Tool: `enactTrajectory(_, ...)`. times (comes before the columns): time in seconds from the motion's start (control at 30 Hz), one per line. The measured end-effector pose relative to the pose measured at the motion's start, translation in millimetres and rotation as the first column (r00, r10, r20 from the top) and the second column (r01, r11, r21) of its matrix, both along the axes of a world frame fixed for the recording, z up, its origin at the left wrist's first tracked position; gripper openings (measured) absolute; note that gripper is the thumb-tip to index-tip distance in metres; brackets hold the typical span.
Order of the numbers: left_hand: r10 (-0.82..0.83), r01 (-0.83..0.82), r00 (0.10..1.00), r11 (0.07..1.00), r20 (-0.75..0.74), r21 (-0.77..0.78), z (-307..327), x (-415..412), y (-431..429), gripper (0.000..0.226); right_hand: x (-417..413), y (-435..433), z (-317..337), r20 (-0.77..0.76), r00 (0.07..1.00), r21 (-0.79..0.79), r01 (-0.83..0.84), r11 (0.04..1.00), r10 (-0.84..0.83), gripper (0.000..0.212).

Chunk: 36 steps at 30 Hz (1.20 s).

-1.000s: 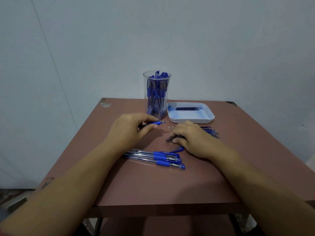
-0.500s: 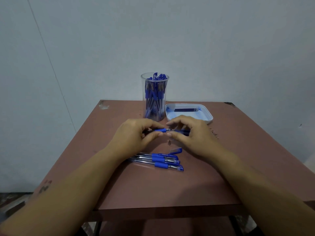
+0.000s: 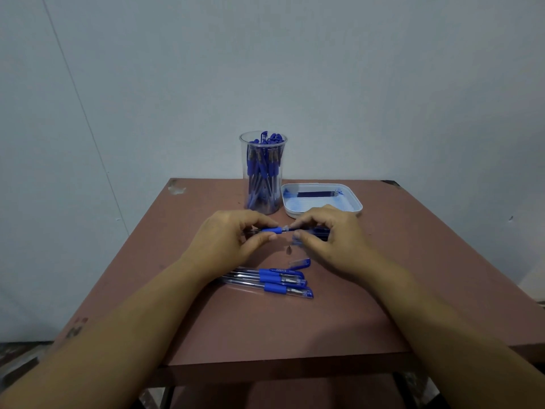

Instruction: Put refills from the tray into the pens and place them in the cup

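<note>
Two grips meet just above the counter [image 3: 295, 329], both bare hands with fingers curled. The left grip [image 3: 233, 236] pinches a pen [image 3: 267, 230] between thumb and forefinger at its blue sleeve; the clear barrel runs back under the palm, and the pen lies level with its front end to the right. The right grip [image 3: 328, 234] pinches a dark refill [image 3: 317, 231] between thumb and forefinger, in line with the pen and right at its front end; whether the refill has entered the barrel cannot be told. A small blue bit [image 3: 295, 240] shows under the right thumb, too blurred to name. On the counter just nearer than the hands lies a tiny metal tip [image 3: 289, 248], and near it a loose blue cap [image 3: 300, 263]. Nearer again, three pens [image 3: 274, 280] lie side by side, touching, blue sleeves toward the right. Behind the left grip stands the cup [image 3: 244, 166], clear, upright and packed with blue pens. The tray [image 3: 300, 205] sits just beside the cup on its right, its near edge partly hidden by the right grip's knuckles. A few refills [image 3: 318, 193] lie crosswise along the tray's far side.
</note>
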<state>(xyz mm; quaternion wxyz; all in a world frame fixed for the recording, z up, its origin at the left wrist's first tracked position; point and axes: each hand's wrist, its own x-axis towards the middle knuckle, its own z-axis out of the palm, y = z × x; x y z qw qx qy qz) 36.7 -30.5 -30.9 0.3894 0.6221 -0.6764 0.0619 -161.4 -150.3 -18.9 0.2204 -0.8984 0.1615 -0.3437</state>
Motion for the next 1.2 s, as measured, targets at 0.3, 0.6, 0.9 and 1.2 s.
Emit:
enactTrajectory(0.3, -0.008, 0.008, 1.0, 1.0, -0.005, 0.014, 1.1, -2.5, 1.8, 0.018, -3.6, -2.1, 0.4, 0.001, 1.0, -0.133, 0.026, 0.991, -0.026, 0.017)
enactTrajectory(0.6, 0.064, -0.065, 0.997, 0.998, -0.044, -0.007, -0.5, 12.6, 1.3, 0.02, -24.2, -23.4, 0.6, 0.02, 0.988, -0.071, 0.156, 0.985, -0.155, 0.014)
enactTrajectory(0.9, 0.093, -0.094, 0.992, 0.996, -0.086, 0.001, -2.8, 18.8, 1.3, 0.021, -34.9, -48.3, -8.2, -0.119, 0.967, 0.003, 0.227, 0.974, -0.225, 0.028)
enactTrajectory(1.2, 0.077, -0.076, 0.994, 0.997, -0.078, 0.008, -0.9, 15.0, 1.8, 0.022, -34.1, -48.6, -6.7, -0.301, 0.931, -0.049, 0.203, 0.978, -0.208, 0.01)
